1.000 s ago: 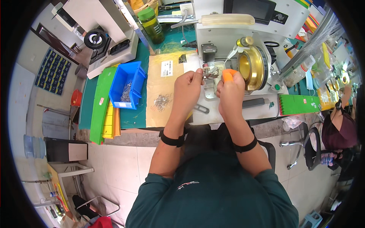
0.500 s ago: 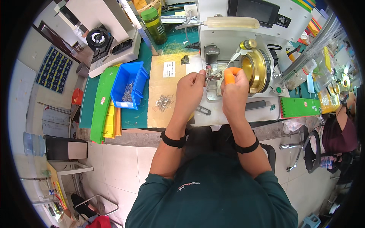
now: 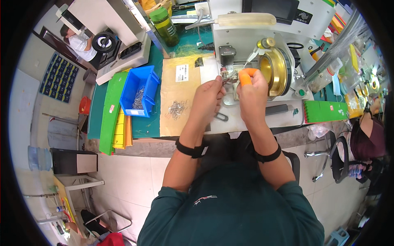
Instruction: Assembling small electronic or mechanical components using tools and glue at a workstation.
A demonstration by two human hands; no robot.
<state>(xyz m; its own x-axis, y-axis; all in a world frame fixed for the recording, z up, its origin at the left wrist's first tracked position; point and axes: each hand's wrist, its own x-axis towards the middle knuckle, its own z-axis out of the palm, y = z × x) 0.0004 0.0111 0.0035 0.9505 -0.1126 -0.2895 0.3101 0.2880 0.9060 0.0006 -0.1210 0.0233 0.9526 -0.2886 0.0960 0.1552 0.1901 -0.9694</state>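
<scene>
My left hand [image 3: 207, 100] is pinched at the front of a white bench machine [image 3: 227, 35], its fingertips beside a small spindle [image 3: 224, 72]. Whatever sits between those fingers is too small to make out. Close by on the right, my right hand [image 3: 253, 95] is closed too, with an orange finger cover [image 3: 245, 78] on one finger; what it grips is hidden. A gold wheel [image 3: 278, 71] stands just right of that hand, with a small spool [image 3: 267, 42] above it. Left of my hands, a pile of small metal parts [image 3: 176, 109] lies on a brown envelope [image 3: 168, 88].
A blue bin [image 3: 152, 88] of small metal pieces stands at left, beside green strips [image 3: 110, 115]. Behind are a green-lidded jar [image 3: 166, 30] and a lamp-like bar [image 3: 246, 19]. More green strips [image 3: 326, 110] lie at right. People [image 3: 82, 43] appear far left and at the right edge.
My left hand has turned slightly, showing more of its curled fingers, and remains by the spindle. My right hand has barely moved. A person in white has come into sight at far left.
</scene>
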